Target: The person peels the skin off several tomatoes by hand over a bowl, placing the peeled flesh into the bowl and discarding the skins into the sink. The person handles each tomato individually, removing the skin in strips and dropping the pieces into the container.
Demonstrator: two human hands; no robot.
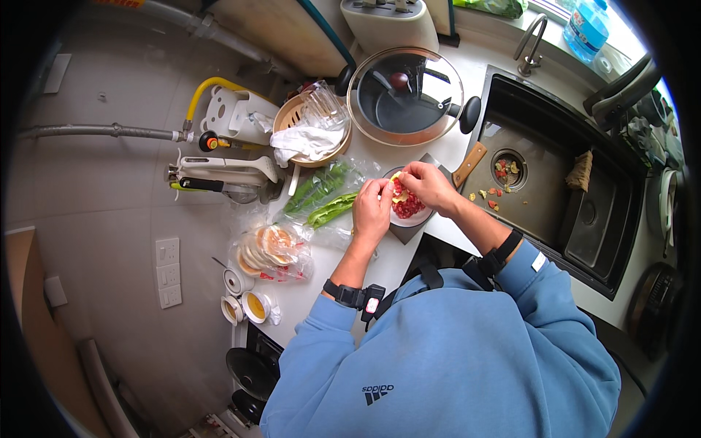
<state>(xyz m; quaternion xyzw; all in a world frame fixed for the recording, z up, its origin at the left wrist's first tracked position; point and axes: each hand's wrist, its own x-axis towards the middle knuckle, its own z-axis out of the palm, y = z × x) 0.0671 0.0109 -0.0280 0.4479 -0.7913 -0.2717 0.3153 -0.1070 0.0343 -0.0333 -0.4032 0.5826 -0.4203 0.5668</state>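
Between the fingertips of both hands is a piece of pomegranate [397, 186] with red seeds and yellowish pith. My left hand [372, 212] grips its near left side, and my right hand [430, 185] pinches it from the right. Directly below, a light bowl [414, 220] holds loose red pomegranate seeds [408, 208]. My hands partly cover the bowl. It rests over the broad blade of a cleaver [407, 234], whose wooden handle [470, 164] points toward the sink. Left of my left hand lie leafy greens [332, 209] in clear plastic.
The dark sink [542, 213] on the right has peel scraps around its drain [508, 171] and a brown cloth [579, 171]. A glass-lidded pan [405, 96] stands behind the bowl. Bagged flatbreads [268, 249], a cup of yellow liquid [256, 306] and a basket [323, 160] are left.
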